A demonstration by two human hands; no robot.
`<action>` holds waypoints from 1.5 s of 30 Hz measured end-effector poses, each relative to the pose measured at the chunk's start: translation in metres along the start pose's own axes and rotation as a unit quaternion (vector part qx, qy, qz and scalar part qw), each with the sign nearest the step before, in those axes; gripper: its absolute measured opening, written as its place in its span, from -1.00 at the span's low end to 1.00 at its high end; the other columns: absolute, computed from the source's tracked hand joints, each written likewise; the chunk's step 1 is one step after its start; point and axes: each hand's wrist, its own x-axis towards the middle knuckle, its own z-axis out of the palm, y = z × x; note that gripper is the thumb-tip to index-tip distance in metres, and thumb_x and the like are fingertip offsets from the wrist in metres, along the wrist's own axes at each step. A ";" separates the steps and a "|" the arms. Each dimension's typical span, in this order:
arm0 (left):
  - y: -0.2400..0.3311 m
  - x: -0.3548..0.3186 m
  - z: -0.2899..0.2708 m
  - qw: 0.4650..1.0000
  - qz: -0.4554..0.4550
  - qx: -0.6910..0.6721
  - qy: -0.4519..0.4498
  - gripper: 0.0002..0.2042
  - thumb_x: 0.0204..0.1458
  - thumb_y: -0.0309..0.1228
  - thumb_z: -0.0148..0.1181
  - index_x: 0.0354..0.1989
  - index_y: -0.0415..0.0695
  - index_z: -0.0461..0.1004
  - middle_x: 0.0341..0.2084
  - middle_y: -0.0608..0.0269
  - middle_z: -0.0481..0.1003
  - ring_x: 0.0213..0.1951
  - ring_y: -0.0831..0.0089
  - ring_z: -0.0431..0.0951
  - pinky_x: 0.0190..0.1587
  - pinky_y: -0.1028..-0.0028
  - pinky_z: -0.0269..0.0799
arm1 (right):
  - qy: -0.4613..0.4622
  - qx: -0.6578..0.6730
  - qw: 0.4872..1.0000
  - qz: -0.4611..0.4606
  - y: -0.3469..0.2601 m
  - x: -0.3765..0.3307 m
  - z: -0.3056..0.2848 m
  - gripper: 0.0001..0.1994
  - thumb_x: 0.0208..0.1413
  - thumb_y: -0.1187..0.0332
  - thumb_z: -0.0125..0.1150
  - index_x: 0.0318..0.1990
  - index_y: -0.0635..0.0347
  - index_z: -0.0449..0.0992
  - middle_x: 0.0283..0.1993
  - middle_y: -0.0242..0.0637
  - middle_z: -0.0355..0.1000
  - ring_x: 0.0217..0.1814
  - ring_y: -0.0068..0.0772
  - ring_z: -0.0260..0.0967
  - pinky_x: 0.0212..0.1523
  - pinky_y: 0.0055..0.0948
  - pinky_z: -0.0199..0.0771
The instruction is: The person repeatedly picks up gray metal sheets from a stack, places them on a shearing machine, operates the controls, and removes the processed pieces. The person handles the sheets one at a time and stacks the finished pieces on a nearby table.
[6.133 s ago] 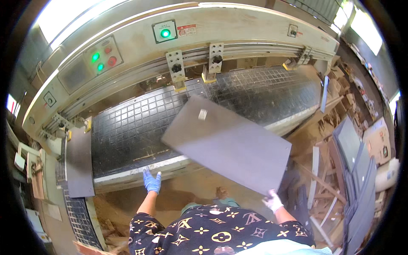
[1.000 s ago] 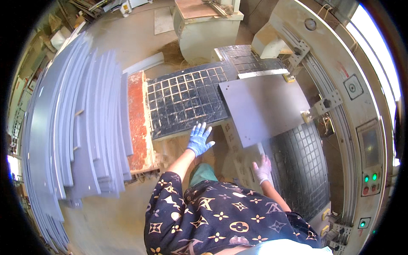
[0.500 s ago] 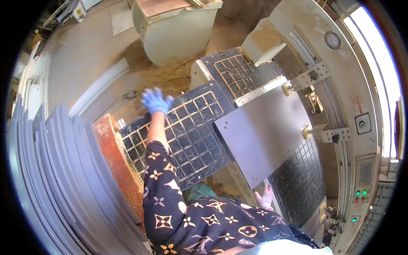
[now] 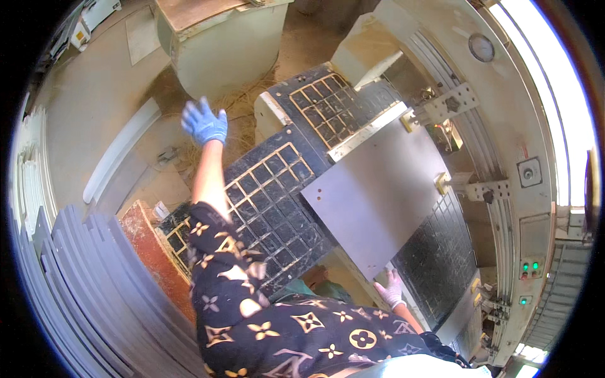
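Observation:
My left hand (image 4: 205, 123), in a blue glove, is stretched out to the far left with its fingers spread. It holds nothing and hangs past the edge of a black table with a tan grid (image 4: 271, 201). My right hand (image 4: 389, 290), in a pale glove, has its fingers apart by the near corner of a flat grey panel (image 4: 378, 195). Whether its fingertips touch the panel, I cannot tell. Small holes show near the panel's left and near corners. Along its right side, the panel meets two yellowish blocks, one near (image 4: 443, 183) and one far (image 4: 409, 121).
A tall stack of grey panels (image 4: 94, 277) stands at left beside a reddish-brown board edge (image 4: 154, 258). To the right runs a machine frame (image 4: 529, 126) with green-lit buttons (image 4: 530, 267). A pale bin-like cabinet (image 4: 230, 53) stands at the back, above dusty shavings.
My left hand has moved outward, away from the grid table, with its fingers spreading. My right hand stays by the panel's near corner. The whole view has shifted slightly.

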 end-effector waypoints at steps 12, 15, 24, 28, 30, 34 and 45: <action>0.093 -0.070 0.037 0.975 -0.101 -0.063 -0.186 -0.34 -0.03 0.08 -0.04 0.19 -0.07 0.16 0.19 -0.10 0.09 0.23 0.00 0.05 0.22 -0.08 -0.19 | 0.042 0.080 0.994 0.056 -0.013 -0.003 -0.001 -0.22 -0.18 -0.04 0.27 0.19 0.17 0.19 0.28 0.14 0.01 0.33 0.12 -0.08 0.28 -0.13 0.00; 0.101 -0.033 0.040 0.983 0.166 -0.048 -0.065 -0.38 -0.09 -0.04 0.07 0.16 -0.05 0.19 0.20 -0.19 0.04 0.24 -0.07 0.02 0.24 -0.02 -0.16 | 0.072 0.080 0.992 0.059 -0.016 -0.002 0.007 -0.24 -0.19 -0.05 0.27 0.16 0.16 0.23 0.27 0.16 0.01 0.32 0.14 -0.08 0.27 -0.10 0.01; 0.261 -0.101 0.082 0.766 0.586 -0.254 -0.077 -0.47 -0.05 0.01 0.00 0.09 0.03 0.30 0.14 0.05 0.20 0.18 0.12 0.16 0.24 0.15 -0.07 | 0.057 0.077 0.991 0.091 -0.034 0.000 0.000 -0.24 -0.20 -0.07 0.26 0.14 0.21 0.27 0.30 0.20 -0.06 0.35 0.19 -0.15 0.30 -0.12 -0.05; 0.263 0.049 0.031 0.902 0.248 -0.102 -0.337 -0.42 -0.13 0.15 0.08 -0.06 -0.06 0.46 -0.03 -0.06 0.39 0.06 0.14 0.35 0.06 0.16 0.23 | 0.051 0.089 0.988 0.119 -0.040 -0.005 0.007 -0.25 -0.20 -0.09 0.25 0.11 0.23 0.31 0.30 0.23 -0.09 0.36 0.19 -0.17 0.31 -0.12 -0.08; 0.201 0.087 0.115 0.998 0.019 0.001 -0.053 -0.33 -0.07 0.06 0.09 0.20 -0.02 0.19 0.22 -0.13 0.08 0.27 0.00 -0.02 0.26 -0.05 -0.31 | 0.044 0.065 0.991 0.111 -0.044 0.003 -0.004 -0.26 -0.21 -0.11 0.25 0.09 0.23 0.34 0.31 0.26 -0.14 0.37 0.21 -0.20 0.32 -0.12 -0.09; 0.237 0.065 0.123 0.919 0.352 -0.176 -0.014 -0.51 -0.10 -0.17 0.14 0.05 -0.04 0.35 0.07 -0.01 0.30 0.14 0.08 0.24 0.19 0.13 0.03 | 0.020 0.053 0.992 0.113 -0.053 0.013 -0.011 -0.29 -0.22 -0.13 0.25 0.07 0.13 0.40 0.32 0.27 -0.18 0.37 0.25 -0.23 0.32 -0.11 -0.12; 0.246 0.081 0.065 0.985 -0.040 -0.020 -0.167 -0.37 -0.03 0.13 -0.03 0.15 -0.01 0.26 0.13 0.00 0.25 0.11 0.04 0.28 0.04 -0.07 0.16 | 0.021 0.056 0.982 0.177 -0.056 0.010 -0.010 -0.23 -0.25 -0.23 0.21 0.13 0.00 0.35 0.34 0.22 -0.20 0.38 0.24 -0.26 0.33 -0.08 -0.14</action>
